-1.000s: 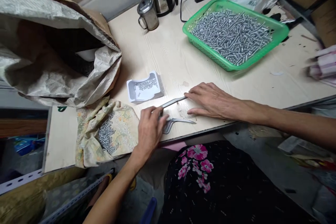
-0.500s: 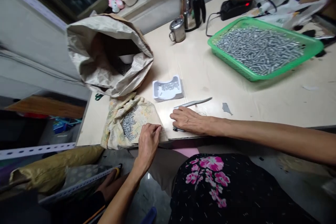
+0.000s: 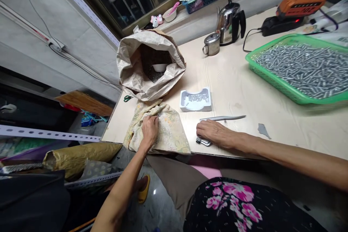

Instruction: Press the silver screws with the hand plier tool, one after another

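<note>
Presently, from my remote post, I record the left hand point(image 3: 150, 128) at the near left of the table point(image 3: 225, 79), laid on a floral cloth point(image 3: 174, 130) with its fingers curled down into the folds; its fingertips are hidden, so I cannot tell whether it grips anything. The right hand point(image 3: 213, 131) is to the right of it, near the table's front edge, palm down with bent fingers over a metal tool point(image 3: 203, 141), part of which shows on the near side of the fingers. I cannot confirm whether that hand is gripping the tool or only resting on it. A long grey strip point(image 3: 228, 118) extends rightward from the far side of the same hand; I cannot establish whether it joins the tool. Just beyond the hands, between cloth and strip, I note a small white tray point(image 3: 195, 107) containing loose metal pins point(image 3: 196, 97). Farther left, behind the cloth, a crumpled sack point(image 3: 168, 85) gapes toward the near side, a pale scoop point(image 3: 160, 67) inside. At far right, a green basket point(image 3: 272, 79) holds a broad heap of similar pins. A lidded metal cup point(image 3: 212, 46) is just beside a kettle point(image 3: 230, 25) at the far side, and a grey scrap point(image 3: 263, 129) lies right of the strip.
</note>
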The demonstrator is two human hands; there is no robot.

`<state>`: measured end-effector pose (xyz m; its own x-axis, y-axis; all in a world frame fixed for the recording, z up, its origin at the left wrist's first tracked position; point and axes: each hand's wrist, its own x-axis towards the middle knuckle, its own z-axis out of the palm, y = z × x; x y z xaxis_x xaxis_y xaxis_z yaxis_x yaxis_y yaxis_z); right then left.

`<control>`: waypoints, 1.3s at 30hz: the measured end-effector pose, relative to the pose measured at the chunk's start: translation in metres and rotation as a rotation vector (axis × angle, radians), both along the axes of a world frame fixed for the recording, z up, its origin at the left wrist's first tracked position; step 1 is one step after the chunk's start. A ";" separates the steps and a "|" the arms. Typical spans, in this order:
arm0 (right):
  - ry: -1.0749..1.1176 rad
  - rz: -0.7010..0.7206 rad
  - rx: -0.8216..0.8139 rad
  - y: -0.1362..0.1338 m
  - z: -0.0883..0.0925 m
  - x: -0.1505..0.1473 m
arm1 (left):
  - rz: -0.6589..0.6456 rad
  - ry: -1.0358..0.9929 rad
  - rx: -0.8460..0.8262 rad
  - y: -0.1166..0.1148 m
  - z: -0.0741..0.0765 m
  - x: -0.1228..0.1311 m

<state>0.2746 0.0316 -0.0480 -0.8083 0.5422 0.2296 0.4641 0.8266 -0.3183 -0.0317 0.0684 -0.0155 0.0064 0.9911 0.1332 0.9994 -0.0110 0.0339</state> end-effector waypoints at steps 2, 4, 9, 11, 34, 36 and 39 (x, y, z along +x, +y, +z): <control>0.083 -0.018 -0.039 0.001 0.001 0.001 | 0.047 0.027 0.001 0.011 -0.003 0.004; 0.188 -0.033 -0.053 0.005 0.005 0.001 | 0.098 0.056 0.005 0.020 -0.007 0.008; 0.441 -0.287 -0.028 0.032 0.030 0.001 | 0.082 0.077 -0.019 0.034 -0.014 0.011; 0.430 -0.425 0.047 0.044 0.042 0.005 | 0.033 0.085 -0.029 0.036 -0.015 0.010; 0.567 -0.576 0.044 -0.067 0.010 0.064 | -0.301 0.365 -0.173 0.060 -0.003 0.008; 0.551 -0.589 0.047 -0.071 0.007 0.068 | -0.338 0.375 -0.187 0.066 -0.001 0.010; 0.471 -0.600 0.027 -0.074 0.005 0.072 | -0.376 0.376 -0.196 0.073 0.003 0.012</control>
